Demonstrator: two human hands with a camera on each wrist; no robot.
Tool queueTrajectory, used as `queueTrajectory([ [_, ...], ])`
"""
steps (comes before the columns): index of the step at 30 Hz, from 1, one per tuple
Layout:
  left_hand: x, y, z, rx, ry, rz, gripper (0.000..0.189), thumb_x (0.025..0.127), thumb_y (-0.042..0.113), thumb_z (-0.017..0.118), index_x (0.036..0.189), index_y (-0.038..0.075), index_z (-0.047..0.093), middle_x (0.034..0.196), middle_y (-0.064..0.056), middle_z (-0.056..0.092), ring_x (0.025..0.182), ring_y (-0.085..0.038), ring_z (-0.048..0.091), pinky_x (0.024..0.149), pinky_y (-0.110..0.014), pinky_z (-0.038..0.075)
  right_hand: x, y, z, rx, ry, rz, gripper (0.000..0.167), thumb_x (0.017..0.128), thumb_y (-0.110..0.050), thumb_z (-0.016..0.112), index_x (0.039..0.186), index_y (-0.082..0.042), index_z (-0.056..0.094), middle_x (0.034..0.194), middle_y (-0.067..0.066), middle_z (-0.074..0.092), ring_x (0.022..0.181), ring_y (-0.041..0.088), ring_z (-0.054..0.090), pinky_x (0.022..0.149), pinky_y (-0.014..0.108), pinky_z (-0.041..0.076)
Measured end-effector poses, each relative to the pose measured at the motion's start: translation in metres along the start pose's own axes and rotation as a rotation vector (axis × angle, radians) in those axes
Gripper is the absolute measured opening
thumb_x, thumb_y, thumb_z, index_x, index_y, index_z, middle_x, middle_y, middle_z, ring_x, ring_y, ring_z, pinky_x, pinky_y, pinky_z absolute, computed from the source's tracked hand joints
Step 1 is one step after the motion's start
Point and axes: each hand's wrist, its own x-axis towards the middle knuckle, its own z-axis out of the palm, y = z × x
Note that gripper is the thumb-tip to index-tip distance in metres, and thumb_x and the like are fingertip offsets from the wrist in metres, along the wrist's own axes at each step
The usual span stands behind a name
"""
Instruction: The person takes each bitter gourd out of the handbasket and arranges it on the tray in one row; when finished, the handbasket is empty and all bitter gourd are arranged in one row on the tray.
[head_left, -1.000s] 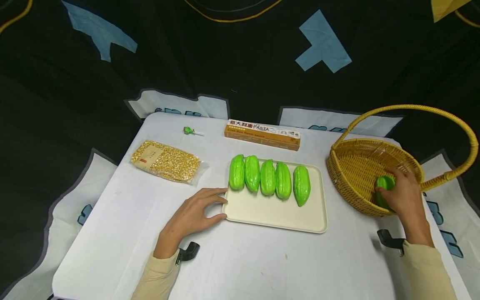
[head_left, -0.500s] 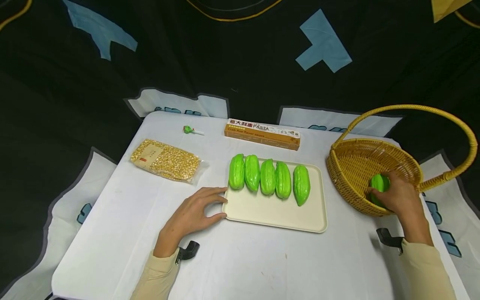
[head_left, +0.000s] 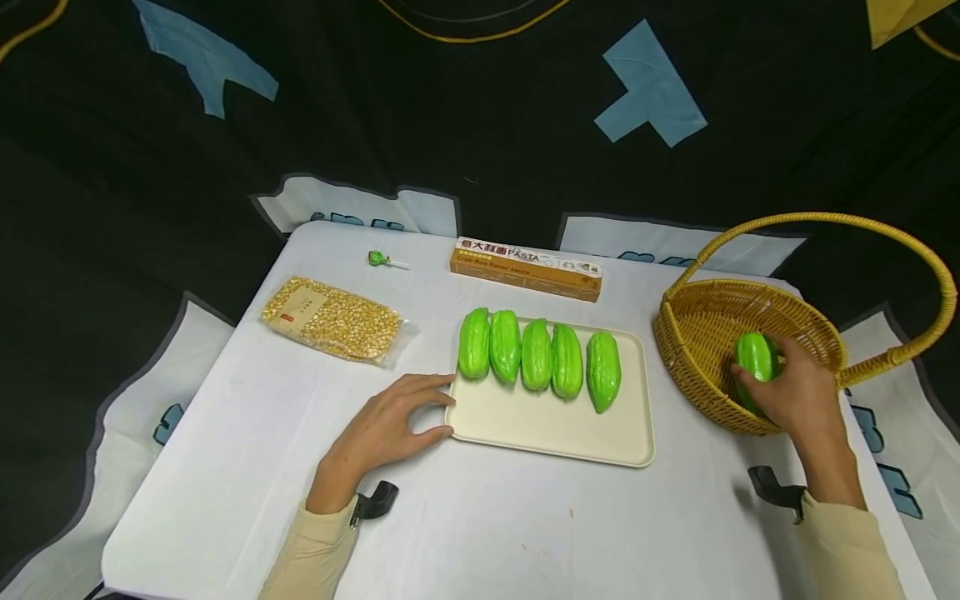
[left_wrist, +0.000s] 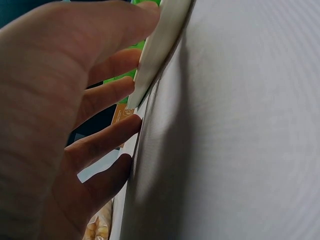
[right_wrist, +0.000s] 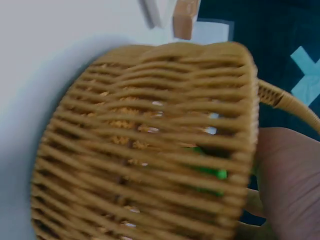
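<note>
In the head view my right hand (head_left: 798, 383) reaches into the yellow wicker basket (head_left: 678, 367) and grips a ridged green bitter melon (head_left: 756, 357) between thumb and fingers. The basket's woven wall (right_wrist: 140, 145) hides most of that melon in the right wrist view. My left hand (head_left: 386, 425) lies at the left edge of a cream tray (head_left: 551, 433), thumb and some fingertips touching its rim, fingers extended. Several more bitter melons (head_left: 536, 354) lie side by side along the tray's far half, the rightmost slightly apart from the others.
A bag of yellow kernels (head_left: 337, 321) lies left of the tray. Behind it is a green lollipop (head_left: 378, 258). A pasta box (head_left: 525, 268) stands behind the tray. The basket's tall handle (head_left: 825, 217) arches over the right side of the table, near its edge.
The gripped bitter melon has shifted left and a little up inside the basket with my right hand, and more of it shows. My left hand and the tray stay put.
</note>
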Motion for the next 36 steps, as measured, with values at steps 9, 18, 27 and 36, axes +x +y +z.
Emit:
queueTrajectory([
  [9,0.000,0.000,0.000,0.002,0.000,-0.003,0.037,0.091,0.036,0.090,0.122,0.019,0.080,0.156,0.006,0.060,0.144,-0.019,0.056,0.119,-0.042,0.049,-0.008,-0.019,-0.008,0.022,0.159,-0.062,0.083,0.097,-0.028,0.078,0.161,0.005,0.039,0.139,0.042,0.053,0.108,0.056,0.056,0.079,0.069,0.057],
  [18,0.001,0.000,0.000,-0.003,-0.003,-0.001,0.037,0.091,0.036,0.089,0.122,0.020,0.080,0.155,0.006,0.060,0.144,-0.018,0.056,0.119,-0.042,0.048,-0.021,-0.042,-0.008,0.034,0.281,-0.124,0.078,0.093,-0.033,0.079,0.158,-0.001,0.049,0.137,0.035,0.060,0.103,0.052,0.061,0.068,0.058,0.053],
  [27,0.000,0.000,-0.001,0.007,0.001,-0.003,0.037,0.091,0.036,0.090,0.122,0.019,0.080,0.155,0.005,0.061,0.143,-0.019,0.056,0.118,-0.042,0.049,-0.032,-0.066,0.009,0.154,0.311,-0.231,0.074,0.090,-0.025,0.085,0.152,0.000,0.056,0.133,0.033,0.064,0.106,0.050,0.065,0.076,0.063,0.057],
  [36,0.000,0.000,0.000,0.000,-0.005,-0.010,0.037,0.091,0.036,0.089,0.123,0.020,0.079,0.155,0.006,0.061,0.144,-0.018,0.055,0.118,-0.041,0.049,-0.041,-0.085,0.028,0.221,0.319,-0.310,0.072,0.087,-0.017,0.088,0.150,0.001,0.057,0.133,0.032,0.064,0.110,0.049,0.065,0.082,0.065,0.059],
])
